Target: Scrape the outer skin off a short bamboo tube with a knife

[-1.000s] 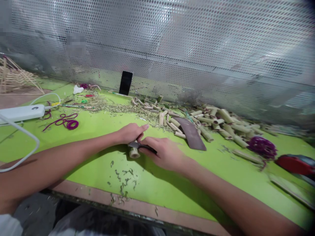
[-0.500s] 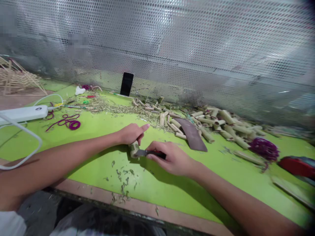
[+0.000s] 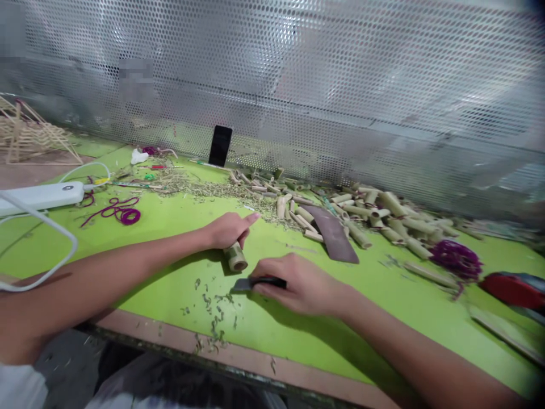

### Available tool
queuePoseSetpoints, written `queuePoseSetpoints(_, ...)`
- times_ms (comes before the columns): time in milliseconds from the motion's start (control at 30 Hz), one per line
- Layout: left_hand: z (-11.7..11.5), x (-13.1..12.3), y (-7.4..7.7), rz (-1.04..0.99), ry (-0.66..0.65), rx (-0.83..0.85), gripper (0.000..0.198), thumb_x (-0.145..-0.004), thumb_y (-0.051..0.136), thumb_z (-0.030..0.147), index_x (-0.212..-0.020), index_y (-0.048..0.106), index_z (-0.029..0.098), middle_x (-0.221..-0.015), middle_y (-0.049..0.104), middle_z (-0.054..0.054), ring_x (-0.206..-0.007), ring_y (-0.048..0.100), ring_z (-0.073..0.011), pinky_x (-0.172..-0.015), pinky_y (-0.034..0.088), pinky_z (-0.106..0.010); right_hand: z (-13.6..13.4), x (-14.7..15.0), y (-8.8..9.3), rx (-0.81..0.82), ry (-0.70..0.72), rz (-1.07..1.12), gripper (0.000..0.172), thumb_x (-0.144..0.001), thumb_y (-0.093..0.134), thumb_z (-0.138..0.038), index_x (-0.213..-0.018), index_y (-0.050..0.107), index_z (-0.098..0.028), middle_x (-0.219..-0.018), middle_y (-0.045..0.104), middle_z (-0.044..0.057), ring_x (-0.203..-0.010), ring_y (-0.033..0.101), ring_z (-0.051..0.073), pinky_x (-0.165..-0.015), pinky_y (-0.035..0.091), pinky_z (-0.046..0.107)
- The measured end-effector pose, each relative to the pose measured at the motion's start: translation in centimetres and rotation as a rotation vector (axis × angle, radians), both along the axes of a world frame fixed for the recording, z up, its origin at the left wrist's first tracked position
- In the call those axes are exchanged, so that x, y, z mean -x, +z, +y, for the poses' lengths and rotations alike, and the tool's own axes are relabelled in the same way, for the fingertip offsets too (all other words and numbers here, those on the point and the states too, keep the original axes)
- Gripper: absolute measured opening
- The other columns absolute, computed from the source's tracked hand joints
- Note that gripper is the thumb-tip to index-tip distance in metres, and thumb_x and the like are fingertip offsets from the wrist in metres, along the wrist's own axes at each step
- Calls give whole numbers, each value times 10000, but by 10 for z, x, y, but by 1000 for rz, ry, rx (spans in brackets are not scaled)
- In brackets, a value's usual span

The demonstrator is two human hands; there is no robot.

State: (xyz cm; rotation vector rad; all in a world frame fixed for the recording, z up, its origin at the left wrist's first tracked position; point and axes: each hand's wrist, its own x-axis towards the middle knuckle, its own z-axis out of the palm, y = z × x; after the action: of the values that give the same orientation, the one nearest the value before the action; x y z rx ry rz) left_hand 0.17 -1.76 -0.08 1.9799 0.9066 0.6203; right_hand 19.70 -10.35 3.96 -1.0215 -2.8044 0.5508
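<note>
My left hand [image 3: 229, 230] is closed on a short bamboo tube [image 3: 237, 258], pressing it to the green tabletop with its hollow end facing me. The thumb points to the right. My right hand [image 3: 293, 284] grips the dark handle of a knife [image 3: 242, 286]. Its grey blade points left, just below the tube's open end and apart from it. Small green shavings [image 3: 215, 318] lie on the table in front of the tube.
Many cut bamboo pieces [image 3: 378, 210] are heaped at the back right, beside a brown strip [image 3: 334, 236]. Purple cord [image 3: 456, 259] and a red tool [image 3: 511, 291] lie at right. A phone [image 3: 220, 146] leans against the perforated metal wall [image 3: 272, 68]. A white power strip [image 3: 51, 196] is left.
My right hand has brought the knife down toward me, off the tube's end, which now shows its hollow. My left hand has stayed in place.
</note>
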Motion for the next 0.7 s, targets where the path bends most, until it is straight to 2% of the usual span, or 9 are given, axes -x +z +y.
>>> queuePoseSetpoints(133, 0, 3, 1, 3, -36, 1, 877, -1002, 151, 732, -436, 543, 188, -443, 534, -26, -472, 512, -136, -717, 441, -314, 5, -6, -2, -159, -144, 80, 268, -994, 489, -387, -1020, 663, -185, -788, 738, 51, -628, 632, 171, -582, 389, 274)
queuePoseSetpoints(233, -2, 4, 3, 17, -73, 12, 885, -999, 148, 736, -434, 552, 187, -445, 530, -27, -477, 511, -134, -724, 444, -315, 11, -8, -7, -262, -178, -9, 258, -995, 485, -363, -1041, 668, -187, -809, 750, 57, -645, 650, 185, -578, 375, 281)
queuePoseSetpoints(400, -4, 8, 7, -17, -93, 62, 880, -998, 152, 734, -465, 588, 185, -456, 524, -34, -500, 523, -142, -688, 451, -310, 10, -5, -12, -275, -144, -121, 241, -1007, 485, -331, -1061, 677, -196, -875, 768, 57, -671, 671, 187, -593, 381, 284)
queuePoseSetpoints(533, -4, 14, 9, -45, -147, 128, 814, -995, 230, 718, -546, 638, 176, -546, 615, -51, -523, 552, -140, -639, 458, -291, 7, -3, -10, -252, -149, -150, 242, -1018, 486, -347, -1066, 671, -199, -889, 770, 53, -665, 673, 187, -594, 379, 287)
queuePoseSetpoints(600, -5, 16, 10, -14, -132, 117, 780, -997, 268, 694, -548, 637, 174, -564, 640, -54, -518, 560, -138, -629, 462, -286, 7, -4, -10, -250, -151, -164, 242, -1022, 484, -353, -1066, 666, -199, -879, 766, 50, -658, 669, 187, -595, 376, 291)
queuePoseSetpoints(700, -7, 17, 11, 27, -71, 65, 772, -1014, 259, 638, -496, 602, 178, -503, 596, -42, -483, 537, -132, -635, 460, -287, 11, -6, -10, -253, -166, -176, 232, -1024, 485, -353, -1049, 658, -200, -858, 751, 46, -675, 664, 195, -600, 376, 295)
